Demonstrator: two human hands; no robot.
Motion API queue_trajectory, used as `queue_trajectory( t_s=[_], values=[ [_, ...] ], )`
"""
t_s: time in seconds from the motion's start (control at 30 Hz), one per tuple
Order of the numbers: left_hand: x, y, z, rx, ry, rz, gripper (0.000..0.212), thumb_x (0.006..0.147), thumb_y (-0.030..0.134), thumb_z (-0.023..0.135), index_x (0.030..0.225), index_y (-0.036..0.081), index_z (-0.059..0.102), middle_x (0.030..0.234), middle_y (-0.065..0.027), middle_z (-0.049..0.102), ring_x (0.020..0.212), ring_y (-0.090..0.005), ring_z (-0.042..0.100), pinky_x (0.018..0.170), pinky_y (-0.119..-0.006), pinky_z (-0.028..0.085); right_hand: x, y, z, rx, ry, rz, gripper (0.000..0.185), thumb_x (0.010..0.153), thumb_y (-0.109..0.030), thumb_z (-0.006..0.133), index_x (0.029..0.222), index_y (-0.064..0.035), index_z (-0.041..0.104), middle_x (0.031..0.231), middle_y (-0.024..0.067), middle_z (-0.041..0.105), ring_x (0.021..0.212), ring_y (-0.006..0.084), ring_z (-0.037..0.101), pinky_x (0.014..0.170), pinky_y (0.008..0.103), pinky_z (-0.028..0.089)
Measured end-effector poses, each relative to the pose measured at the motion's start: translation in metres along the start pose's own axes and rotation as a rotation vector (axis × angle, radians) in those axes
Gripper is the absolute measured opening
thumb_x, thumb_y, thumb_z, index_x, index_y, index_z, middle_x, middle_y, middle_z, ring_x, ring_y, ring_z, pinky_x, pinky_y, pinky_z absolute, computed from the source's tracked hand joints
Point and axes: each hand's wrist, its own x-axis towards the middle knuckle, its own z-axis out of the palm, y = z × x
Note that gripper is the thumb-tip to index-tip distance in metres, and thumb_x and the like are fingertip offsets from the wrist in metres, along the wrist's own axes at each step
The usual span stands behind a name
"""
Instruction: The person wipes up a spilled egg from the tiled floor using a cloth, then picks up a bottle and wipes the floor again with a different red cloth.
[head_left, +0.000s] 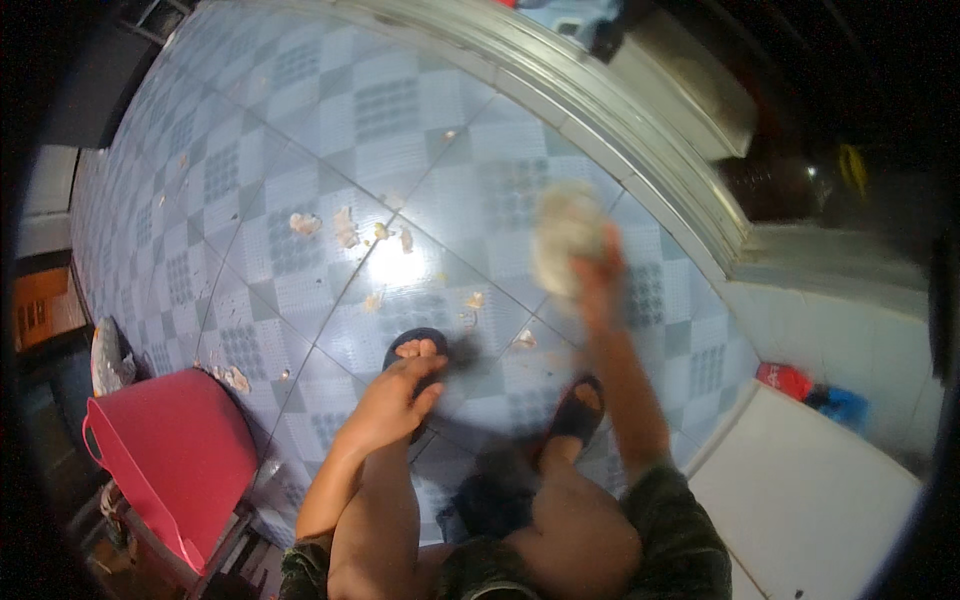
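Observation:
My right hand (600, 274) is stretched out over the tiled floor (330, 300), its fingers shut on the edge of a pale, rounded object (564, 232). Motion blur leaves unclear whether that object is a folded cloth or something else. My left hand (397, 394) hangs loosely in front of my left knee with thumb and fingers apart and nothing held. Beneath it is my left foot in a dark slipper (401, 337). Pale scraps (346, 227) lie scattered on the tiles, with a few more scraps (475, 301) between my hands.
On the left sits a pink flexible tub (180, 442), near a shiny plastic bag (111, 360). A metal door track (637, 127) borders the floor at upper right. The white-topped surface (810, 495) stands at lower right, beside red and blue packets (787, 380).

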Motion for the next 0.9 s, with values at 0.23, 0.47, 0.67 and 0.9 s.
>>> queue_trajectory(
  t_s=[0.23, 0.47, 0.67, 0.9],
  values=[
    [-0.002, -0.009, -0.002, -0.044, 0.022, 0.078, 0.032, 0.085, 0.012, 0.060, 0.114, -0.001, 0.056, 0.111, -0.0181, 0.061, 0.103, -0.0339, 0.059, 0.084, -0.036, 0.048, -0.103, 0.068, -0.264, -0.287, 0.758, 0.289, 0.059, 0.075, -0.019, 0.067, 0.128, -0.0049, 0.044, 0.114, 0.0147, 0.057, 0.097, 0.0253, 0.060, 0.077, 0.0343, 0.053],
    [-0.002, -0.006, -0.001, -0.132, -0.068, -0.025, 0.032, 0.086, 0.011, 0.059, 0.115, -0.002, 0.057, 0.111, -0.0165, 0.062, 0.104, -0.0290, 0.059, 0.088, -0.035, 0.046, -0.025, 0.094, -0.081, -1.496, 0.870, 0.760, 0.066, 0.075, -0.028, 0.067, 0.134, -0.0156, 0.040, 0.107, 0.0151, 0.060, 0.095, 0.0257, 0.061, 0.078, 0.0399, 0.052],
    [0.020, 0.018, 0.007, -0.097, -0.118, 0.012, 0.031, 0.087, 0.015, 0.058, 0.115, 0.001, 0.057, 0.106, -0.0202, 0.062, 0.103, -0.0357, 0.057, 0.088, -0.037, 0.044, 0.053, 0.101, 0.064, -1.093, 0.433, 0.390, 0.071, 0.069, -0.026, 0.072, 0.131, -0.0180, 0.041, 0.123, 0.0154, 0.043, 0.112, 0.0371, 0.042, 0.090, 0.0471, 0.041],
    [0.025, 0.025, 0.011, -0.068, -0.127, 0.014, 0.032, 0.087, 0.015, 0.058, 0.115, -0.001, 0.057, 0.109, -0.0199, 0.062, 0.104, -0.0353, 0.057, 0.089, -0.037, 0.044, 0.101, -0.010, 0.101, 0.084, -0.058, 0.558, 0.067, 0.062, -0.001, 0.064, 0.126, -0.0062, 0.050, 0.123, 0.0145, 0.050, 0.112, 0.0285, 0.050, 0.091, 0.0362, 0.044]
  ],
)
